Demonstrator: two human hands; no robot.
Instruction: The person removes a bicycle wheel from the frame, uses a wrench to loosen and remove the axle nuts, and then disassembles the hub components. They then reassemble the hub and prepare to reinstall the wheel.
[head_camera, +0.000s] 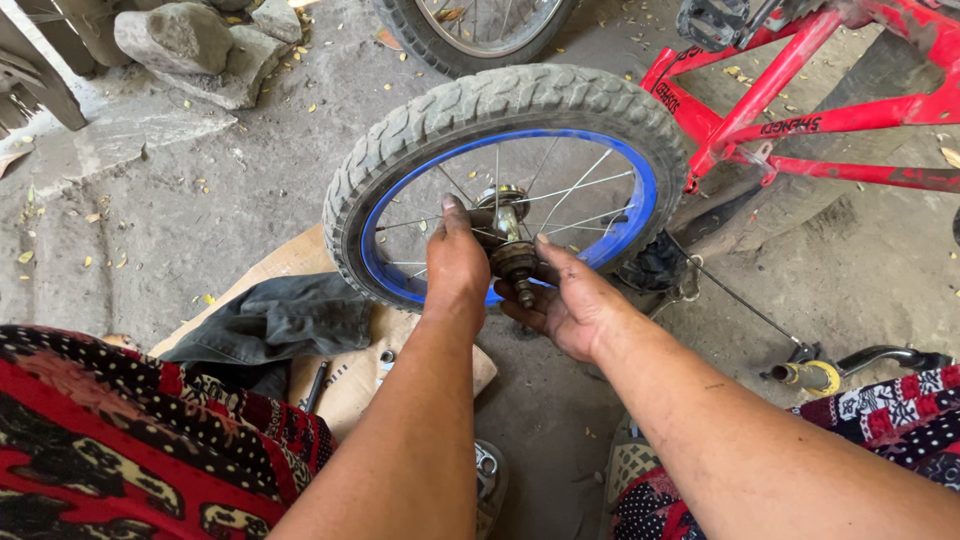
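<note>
You have the small bicycle wheel (505, 110) standing on its tyre in the middle of the frame, blue rim facing you, and both hands are at its centre. Your left hand (455, 262) reaches in with the fingers closed on the near side of the hub (503, 222), thumb pointing up beside the spokes. Your right hand (567, 305) sits just below and to the right, palm up, its fingers pinched around the rusty nut and cone on the axle end (516, 265), which points down toward you. So both grips are closed on the hub parts, one steadying, one working the threaded end.

By the look of it you are at the hub stage: turning or seating the nut on the axle by hand while the wheel is off the bike. The next move seems to call for a firm hold with the left hand so the axle does not spin, and small even turns with the right, keeping the nut square on the thread.

The red bicycle frame (790, 125) lies at the upper right, with a second wheel (470, 30) at the top edge. A dark cloth (275, 325) lies on flattened cardboard (345, 385) at lower left, with a small metal part (386, 357) beside it. Stones (190, 45) sit in the upper left corner
</note>
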